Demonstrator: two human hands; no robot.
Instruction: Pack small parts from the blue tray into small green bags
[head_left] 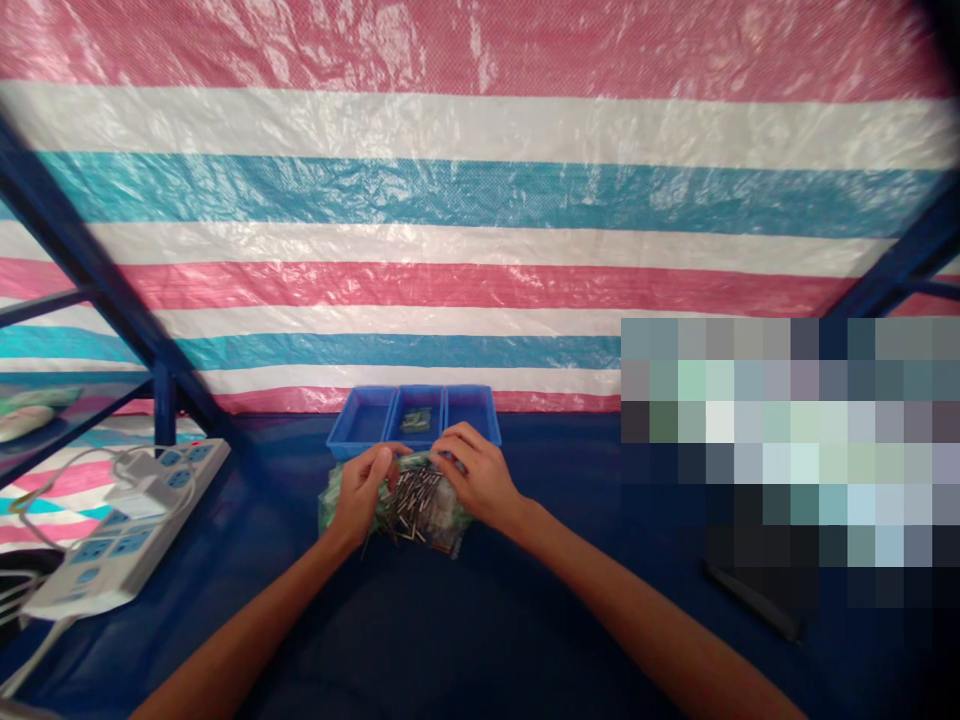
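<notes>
A heap of thin metal pins (414,500) lies on the table between my hands, with green plastic bags (330,497) around it and a clear plastic bag (448,520) at its right side. My left hand (362,492) is over the left edge of the heap, thumb and fingers pinched together. From the right, my right hand (481,478) reaches in with curled fingers above the pins' far end. What the fingertips hold is too small to make out. Just beyond the hands stands a blue three-part tray (360,444); small green packets (415,419) lie in its middle compartment.
At the left lies a white power strip (150,540) with plugs and cables. A dark, long object (754,600) rests on the blue table (360,640) at the right, near a blurred-out area. Behind the table hangs a striped plastic sheet (480,200) between blue frame bars.
</notes>
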